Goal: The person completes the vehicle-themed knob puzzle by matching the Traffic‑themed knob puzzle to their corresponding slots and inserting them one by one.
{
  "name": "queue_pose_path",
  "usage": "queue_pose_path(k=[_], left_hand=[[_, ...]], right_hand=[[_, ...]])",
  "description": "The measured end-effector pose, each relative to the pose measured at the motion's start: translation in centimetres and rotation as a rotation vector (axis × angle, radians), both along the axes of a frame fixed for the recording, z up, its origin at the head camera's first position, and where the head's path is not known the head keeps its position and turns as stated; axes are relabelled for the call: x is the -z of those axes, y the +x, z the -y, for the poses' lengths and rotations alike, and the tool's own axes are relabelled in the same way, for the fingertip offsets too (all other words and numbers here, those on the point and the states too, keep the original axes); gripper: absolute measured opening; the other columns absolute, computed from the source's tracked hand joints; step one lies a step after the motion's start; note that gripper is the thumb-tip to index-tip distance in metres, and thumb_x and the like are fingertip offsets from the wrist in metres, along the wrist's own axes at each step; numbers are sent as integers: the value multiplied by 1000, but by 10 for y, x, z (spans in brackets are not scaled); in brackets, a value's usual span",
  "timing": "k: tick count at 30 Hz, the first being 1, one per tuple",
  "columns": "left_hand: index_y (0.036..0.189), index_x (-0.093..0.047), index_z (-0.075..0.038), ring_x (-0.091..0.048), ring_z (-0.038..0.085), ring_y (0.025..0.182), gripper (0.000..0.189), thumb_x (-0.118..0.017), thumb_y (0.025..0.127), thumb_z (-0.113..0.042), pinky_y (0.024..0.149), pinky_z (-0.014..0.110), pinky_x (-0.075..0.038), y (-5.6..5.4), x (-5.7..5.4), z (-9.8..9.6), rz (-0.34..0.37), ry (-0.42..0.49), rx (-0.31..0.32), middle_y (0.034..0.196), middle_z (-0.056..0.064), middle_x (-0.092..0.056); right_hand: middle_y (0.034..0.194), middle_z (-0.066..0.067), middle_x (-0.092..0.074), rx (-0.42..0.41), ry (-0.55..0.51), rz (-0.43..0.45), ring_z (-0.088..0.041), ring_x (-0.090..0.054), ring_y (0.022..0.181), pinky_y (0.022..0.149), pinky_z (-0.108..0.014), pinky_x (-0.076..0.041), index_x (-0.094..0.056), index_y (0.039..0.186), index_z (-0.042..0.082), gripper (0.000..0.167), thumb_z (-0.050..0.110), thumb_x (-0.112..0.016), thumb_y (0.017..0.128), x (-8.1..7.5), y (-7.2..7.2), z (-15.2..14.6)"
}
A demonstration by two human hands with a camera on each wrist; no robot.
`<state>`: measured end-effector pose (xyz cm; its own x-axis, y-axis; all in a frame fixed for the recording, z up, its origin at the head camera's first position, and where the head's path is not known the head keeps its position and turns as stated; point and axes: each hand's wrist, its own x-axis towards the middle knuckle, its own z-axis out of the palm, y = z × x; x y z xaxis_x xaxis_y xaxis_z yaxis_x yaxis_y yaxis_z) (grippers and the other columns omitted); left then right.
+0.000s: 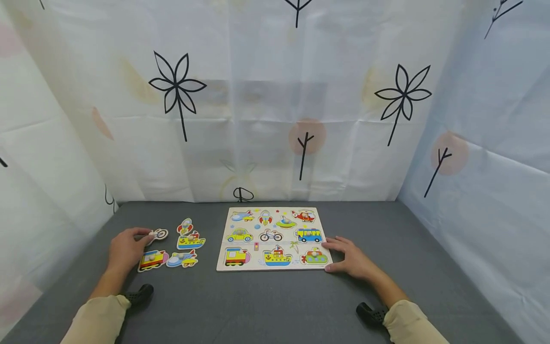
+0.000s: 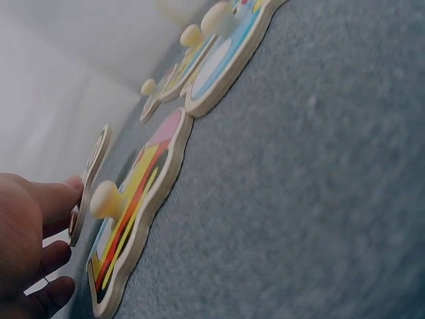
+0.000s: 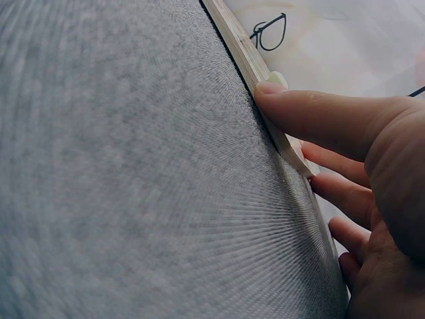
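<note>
My left hand (image 1: 125,249) pinches a wooden bicycle puzzle piece (image 1: 161,234) between thumb and fingers. In the left wrist view the bicycle piece (image 2: 98,154) is tilted up on its edge, beside the train piece (image 2: 147,193) with its round knob. Around that hand lie the train piece (image 1: 151,260), the airplane piece (image 1: 182,259), the ship piece (image 1: 191,241) and the rocket piece (image 1: 185,226). My right hand (image 1: 350,258) touches the near right corner of the puzzle board (image 1: 253,242). Its thumb (image 3: 319,118) lies along the front edge, the fingers at the right side.
A grey cloth-covered table (image 1: 266,306) holds the board and the pieces. White printed curtains (image 1: 258,95) stand behind it and along both sides. A black strap-like device (image 1: 141,294) sits at each wrist.
</note>
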<state>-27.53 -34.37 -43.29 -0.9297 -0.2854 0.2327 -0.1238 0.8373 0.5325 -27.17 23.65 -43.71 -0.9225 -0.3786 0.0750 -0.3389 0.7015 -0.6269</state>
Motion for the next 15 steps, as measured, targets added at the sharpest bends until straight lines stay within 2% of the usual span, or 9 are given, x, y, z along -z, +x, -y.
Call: queue_pose_path(k=[3,8,15], left_hand=[[114,-65,6,-53,47,101,32,-64,94,-19,85,60,-40,1,-2,-5,-6,11,2,115,31,-59],[114,-66,4,-57,35,83,32,-66,92,-19,69,47,-44,2,-7,-16,-29,20,20,103,25,-62],[113,-67,2,-57,31,82,30,-66,93,-20,64,41,-45,1,-13,-36,-60,20,83,103,21,-62]], right_hand=[[143,-18,-47,0,2,-2,-46,-27,137,103,-68,-23,-60,132,6,68,30,-85,74,0,0,0],[144,-18,-47,2,-2,3,-47,-26,137,103,-68,-22,-60,132,5,68,30,-85,74,1,-1,0],[144,-17,-47,11,-2,9,-46,-26,137,103,-68,-22,-61,132,6,68,31,-85,74,2,0,1]])
